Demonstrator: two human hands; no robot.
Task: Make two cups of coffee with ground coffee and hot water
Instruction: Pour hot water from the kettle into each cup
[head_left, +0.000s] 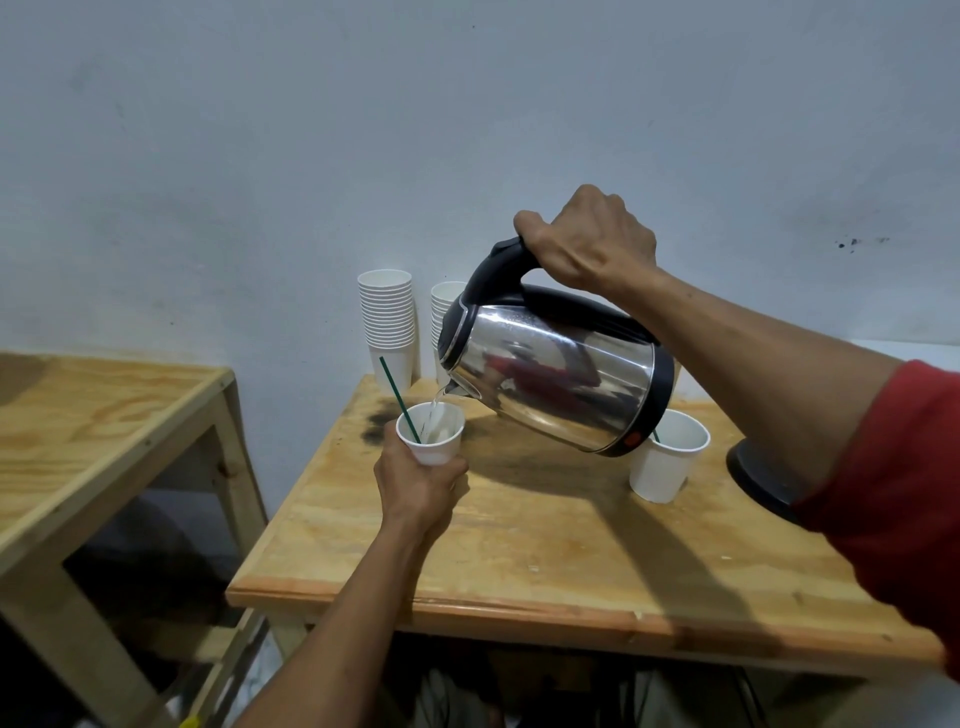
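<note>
My right hand (587, 241) grips the black handle of a shiny steel kettle (556, 371), tilted spout-down to the left. A thin stream of water runs from the spout into a white paper cup (434, 439). My left hand (418, 486) holds that cup from below, just above the wooden table (545, 551). A green stir stick (397, 397) leans out of the cup to the upper left. A second white paper cup (667, 460) stands on the table to the right, partly hidden behind the kettle, with a green stick tip showing at its rim.
Two stacks of white paper cups (389, 317) stand against the wall at the table's back edge. The black kettle base (756, 475) lies at the right, partly behind my arm. A dark scorch mark (376, 423) stains the table. A second wooden table (104, 441) stands left, across a gap.
</note>
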